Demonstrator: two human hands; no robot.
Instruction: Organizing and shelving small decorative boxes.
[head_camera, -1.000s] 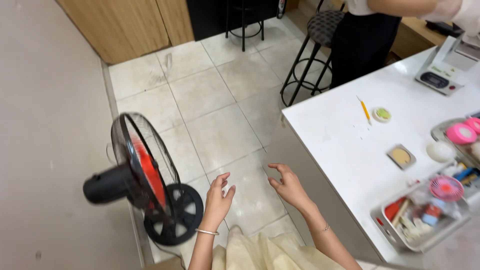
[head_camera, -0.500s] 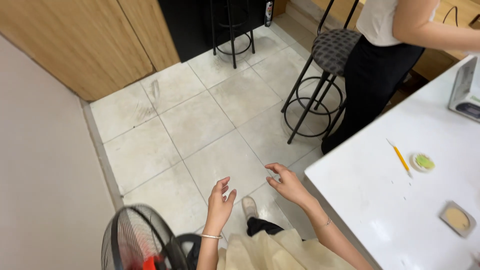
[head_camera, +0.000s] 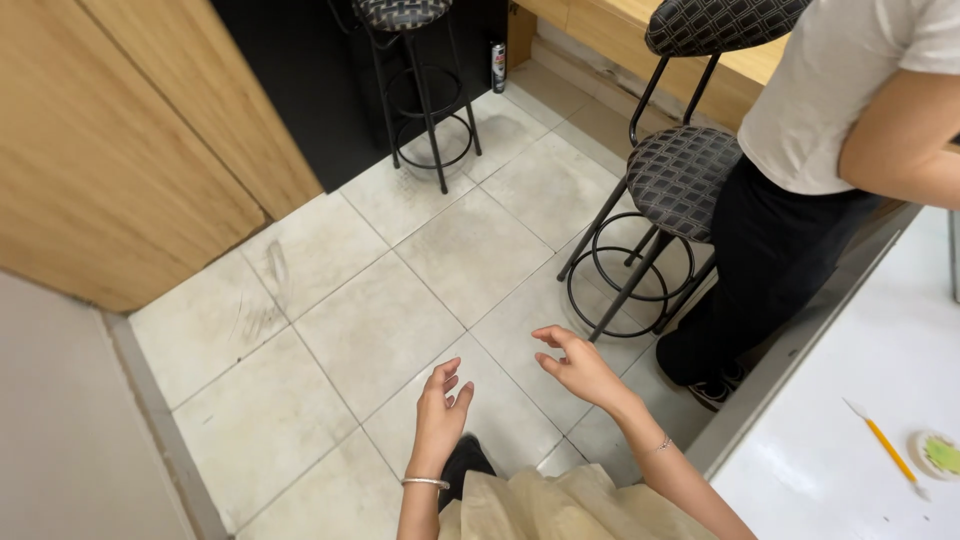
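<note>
Tiled floor (head_camera: 380, 330) under left hand (head_camera: 438, 420) and right hand (head_camera: 578, 368); fingers loosely spread, empty (mid-air, nothing to grip); stool (head_camera: 680, 175) far right.

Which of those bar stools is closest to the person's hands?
The stool on the right, beside the standing person; its base ring lies just beyond the right hand. The other stool stands farther off by the dark wall.

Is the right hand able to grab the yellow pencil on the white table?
Probably yes. The right hand is open, empty and hangs over the floor tiles, left of the white table. The yellow pencil lies near the table's edge on that side, with nothing between them.
</note>
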